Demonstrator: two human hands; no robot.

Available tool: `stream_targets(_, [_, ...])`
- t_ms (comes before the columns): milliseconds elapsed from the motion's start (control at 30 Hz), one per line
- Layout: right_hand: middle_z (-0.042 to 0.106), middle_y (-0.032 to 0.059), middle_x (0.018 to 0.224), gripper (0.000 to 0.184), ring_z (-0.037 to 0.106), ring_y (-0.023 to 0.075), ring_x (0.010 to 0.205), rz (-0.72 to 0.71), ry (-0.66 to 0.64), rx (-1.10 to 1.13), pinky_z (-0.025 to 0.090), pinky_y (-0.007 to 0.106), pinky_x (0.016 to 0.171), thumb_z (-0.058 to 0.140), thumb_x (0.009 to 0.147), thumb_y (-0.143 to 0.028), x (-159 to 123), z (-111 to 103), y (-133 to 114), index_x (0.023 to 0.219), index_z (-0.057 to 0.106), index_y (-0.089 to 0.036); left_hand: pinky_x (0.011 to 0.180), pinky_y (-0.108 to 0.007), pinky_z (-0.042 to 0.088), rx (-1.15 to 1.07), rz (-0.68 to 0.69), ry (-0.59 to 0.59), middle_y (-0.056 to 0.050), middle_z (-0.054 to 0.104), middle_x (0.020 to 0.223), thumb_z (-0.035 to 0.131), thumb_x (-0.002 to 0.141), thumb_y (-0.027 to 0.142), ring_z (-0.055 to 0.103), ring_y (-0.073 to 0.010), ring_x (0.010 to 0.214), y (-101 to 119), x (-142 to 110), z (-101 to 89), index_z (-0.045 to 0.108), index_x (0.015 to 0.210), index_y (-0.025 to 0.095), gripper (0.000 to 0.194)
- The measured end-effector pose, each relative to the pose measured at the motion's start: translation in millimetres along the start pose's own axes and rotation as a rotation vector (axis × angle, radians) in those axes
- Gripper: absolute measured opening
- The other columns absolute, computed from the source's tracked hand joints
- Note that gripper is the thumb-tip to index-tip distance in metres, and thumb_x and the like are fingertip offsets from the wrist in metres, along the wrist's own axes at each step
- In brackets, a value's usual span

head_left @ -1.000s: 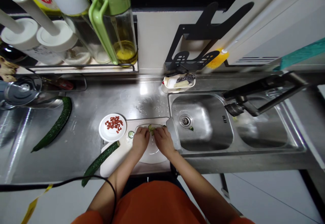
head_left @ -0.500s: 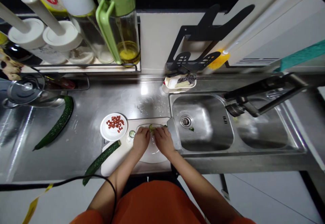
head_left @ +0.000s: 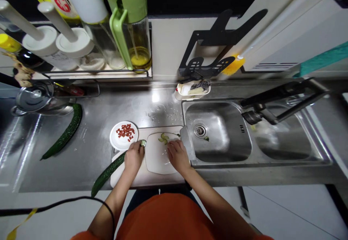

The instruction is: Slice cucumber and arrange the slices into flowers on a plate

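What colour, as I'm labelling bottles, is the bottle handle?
The bottle handle is light green, showing best in the head view.

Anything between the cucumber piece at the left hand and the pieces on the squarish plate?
No obstacle visible. The cucumber piece at the left hand's fingertips is just left of the squarish plate; only its rim lies between. The right hand is right of the plated pieces.

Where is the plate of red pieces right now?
In the head view, the white plate of red pieces sits on the left, just beyond the left hand, well left of the sink.
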State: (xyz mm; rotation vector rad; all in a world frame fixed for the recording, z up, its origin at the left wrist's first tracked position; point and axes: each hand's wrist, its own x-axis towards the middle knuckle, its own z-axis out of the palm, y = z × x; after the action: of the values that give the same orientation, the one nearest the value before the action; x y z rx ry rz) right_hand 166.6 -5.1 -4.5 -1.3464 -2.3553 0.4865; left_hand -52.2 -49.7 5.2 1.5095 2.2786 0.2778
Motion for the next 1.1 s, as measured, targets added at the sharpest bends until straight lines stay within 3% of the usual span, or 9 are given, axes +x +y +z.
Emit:
stream_targets(167, [0.062,0.0095,0.101,0.023,0.044,0.0261,0.101,-0.009,-0.047,0.01,0.043,0.041,0.085,0.048,0.087,-0.014,-12,1,-11,0.103,0.064,-0.016,0.066,-0.025,0.046,0.155,-0.01,-0.017,-0.009,0.063,0.115,0.045,0.09,0.031,0.064,-0.0171,0.086,10,-5,-0.1,0.057,0.121,0.021,0.035])
stream_targets(367, [0.062,0.0096,0.1,0.022,0.045,0.0242,0.099,-0.036,-0.058,0.016,0.043,0.04,0.088,0.049,0.086,-0.013,-23,2,-17,0.102,0.064,-0.016,0.062,-0.024,0.044,0.206,-0.022,-0.048,-0.009,0.061,0.116,0.042,0.092,0.034,0.063,-0.0168,0.083,14,-4,0.0,0.056,0.123,0.022,0.036])
stream_targets(867, [0.061,0.0086,0.094,0.022,0.047,0.023,0.095,-0.054,-0.074,0.041,0.043,0.04,0.089,0.046,0.087,-0.011,-28,1,-20,0.098,0.064,-0.018,0.062,-0.026,0.042,0.142,-0.145,-0.073,-0.01,0.061,0.114,0.045,0.09,0.032,0.063,-0.0176,0.081,29,1,-10.8,0.056,0.121,0.021,0.035])
stream_targets(1100, [0.061,0.0086,0.096,0.021,0.046,0.0236,0.097,-0.058,-0.088,0.047,0.042,0.041,0.091,0.047,0.087,-0.012,-31,3,-18,0.099,0.063,-0.017,0.063,-0.027,0.042,0.081,-0.152,-0.032,-0.008,0.062,0.11,0.047,0.089,0.033,0.062,-0.0177,0.08,26,3,-9.0,0.057,0.118,0.024,0.032])
